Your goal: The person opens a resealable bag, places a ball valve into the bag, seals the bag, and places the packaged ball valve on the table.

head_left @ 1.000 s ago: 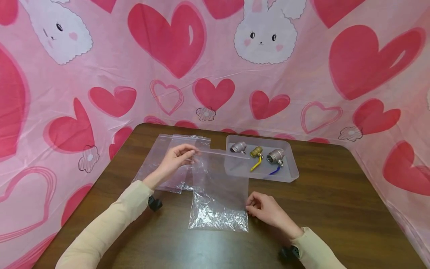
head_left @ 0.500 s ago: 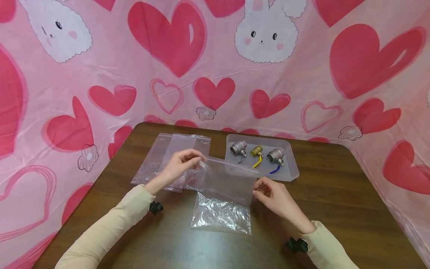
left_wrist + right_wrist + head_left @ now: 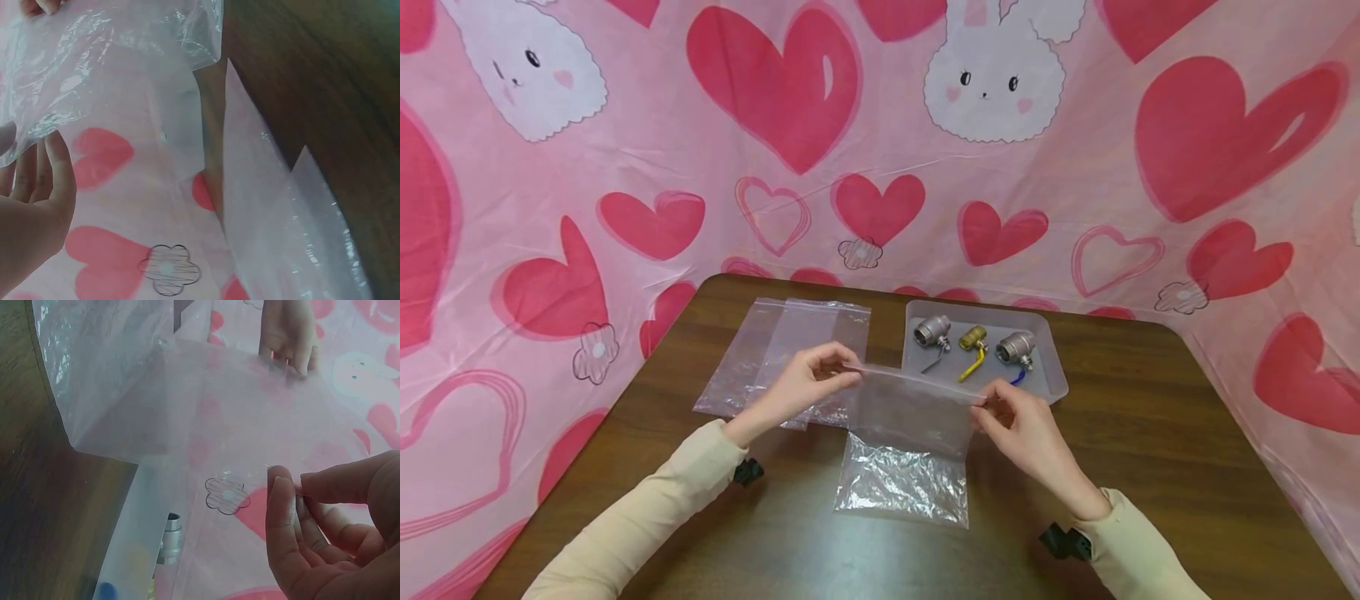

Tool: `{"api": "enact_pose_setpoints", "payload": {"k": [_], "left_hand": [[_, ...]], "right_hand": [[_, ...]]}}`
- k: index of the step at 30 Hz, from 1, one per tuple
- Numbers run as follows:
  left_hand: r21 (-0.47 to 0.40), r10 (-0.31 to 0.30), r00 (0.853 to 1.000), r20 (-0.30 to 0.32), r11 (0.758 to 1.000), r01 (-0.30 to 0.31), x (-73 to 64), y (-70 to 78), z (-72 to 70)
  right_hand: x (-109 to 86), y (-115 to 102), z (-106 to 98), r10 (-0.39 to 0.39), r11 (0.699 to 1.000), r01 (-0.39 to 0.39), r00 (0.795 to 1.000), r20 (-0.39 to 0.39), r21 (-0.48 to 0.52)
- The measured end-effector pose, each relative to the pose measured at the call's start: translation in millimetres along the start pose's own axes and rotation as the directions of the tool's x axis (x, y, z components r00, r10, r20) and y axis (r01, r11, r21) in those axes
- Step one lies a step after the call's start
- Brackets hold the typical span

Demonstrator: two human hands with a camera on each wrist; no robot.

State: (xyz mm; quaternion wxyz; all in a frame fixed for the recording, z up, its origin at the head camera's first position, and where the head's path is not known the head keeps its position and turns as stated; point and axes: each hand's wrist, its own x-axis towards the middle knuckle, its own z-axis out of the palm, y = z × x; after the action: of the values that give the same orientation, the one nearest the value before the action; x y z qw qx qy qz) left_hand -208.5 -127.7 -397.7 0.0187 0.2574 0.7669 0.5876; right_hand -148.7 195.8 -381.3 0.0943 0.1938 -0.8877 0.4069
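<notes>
A clear zip-lock bag (image 3: pixel 910 417) is stretched between both hands, its top edge lifted and its lower part near the table. At the top left corner my left hand (image 3: pixel 801 379) pinches the zip edge between thumb and fingers. My right hand (image 3: pixel 1022 429) pinches the top right corner the same way. The right wrist view shows the thumb and forefinger of that hand (image 3: pixel 331 531) meeting at the bag's edge, with the other hand across from it. In the left wrist view the left hand (image 3: pixel 40 200) grips the film (image 3: pixel 81 69) at the left side.
More clear zip-lock bags (image 3: pixel 745 358) lie overlapping on the wooden table (image 3: pixel 1150 442) at the left. Behind the right hand stands a translucent tray (image 3: pixel 1052 367) with a grey-handled ball valve (image 3: pixel 932 331), a yellow-handled ball valve (image 3: pixel 973 337) and a blue-handled ball valve (image 3: pixel 1017 347).
The right hand has moved up from beside the bag's lower edge to its top right corner and now pinches it. The left hand has lowered slightly toward me, with the bag's top edge.
</notes>
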Motion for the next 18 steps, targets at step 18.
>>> {"api": "enact_pose_setpoints", "payload": {"k": [18], "left_hand": [[0.257,0.331,0.943,0.024,0.910,-0.325,-3.9,10.7,18.7]], "right_hand": [[-0.9,-10,-8,-0.258,0.942,0.231,0.962,-0.088,-0.245]]}}
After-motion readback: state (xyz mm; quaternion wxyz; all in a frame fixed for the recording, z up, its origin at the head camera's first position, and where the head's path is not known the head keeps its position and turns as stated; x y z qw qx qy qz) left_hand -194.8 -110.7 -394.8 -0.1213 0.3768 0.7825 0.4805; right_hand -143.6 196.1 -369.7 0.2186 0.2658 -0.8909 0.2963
